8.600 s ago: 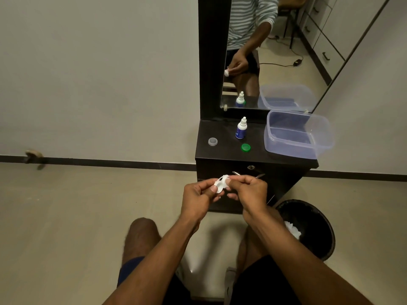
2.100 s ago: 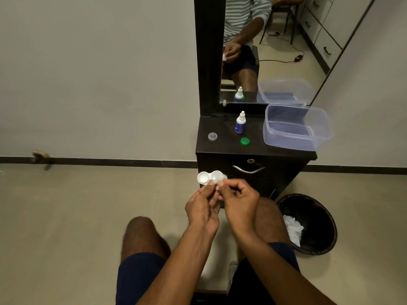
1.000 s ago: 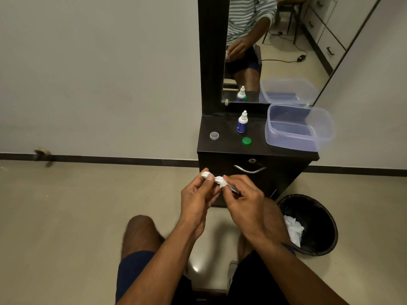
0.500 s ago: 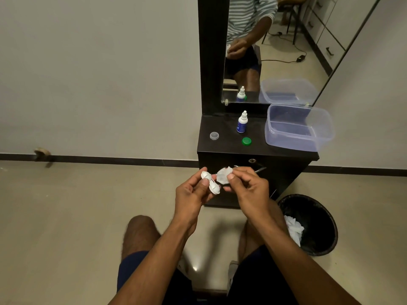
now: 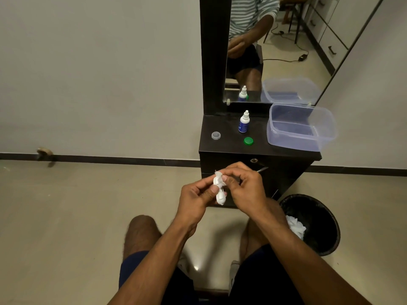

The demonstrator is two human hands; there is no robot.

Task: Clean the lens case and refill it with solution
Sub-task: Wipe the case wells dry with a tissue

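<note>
Knees and dark shorts of a seated person fill the near edge, with both forearms reaching forward over a pale floor. Just past them the left hand point(image 5: 196, 202) has its thumb and fingers closed around a small white lens case point(image 5: 221, 198), held on edge in mid-air, while the right hand point(image 5: 246, 188) pinches a scrap of white tissue point(image 5: 218, 178) against the case's upper end, fingertips pressed together on it. To the right, near the knee, a black waste bin point(image 5: 317, 223) holds crumpled white paper. Farther off stands a dark vanity cabinet point(image 5: 286, 172), and on its top, left to right, lie a clear cap point(image 5: 216, 135), a green cap point(image 5: 248, 141), an upright solution bottle point(image 5: 244, 122) and an empty clear plastic tub point(image 5: 326, 130); a mirror rises behind them. The case is small and held only by fingertips above bare floor, so a hard rub could probably pop it loose and drop it onto the floor or into the bin. Thin tissue may shed lint into the wells. Both caps lie loose near the front edge, where a reaching hand could knock them off, and the slim bottle could tip the same way.
</note>
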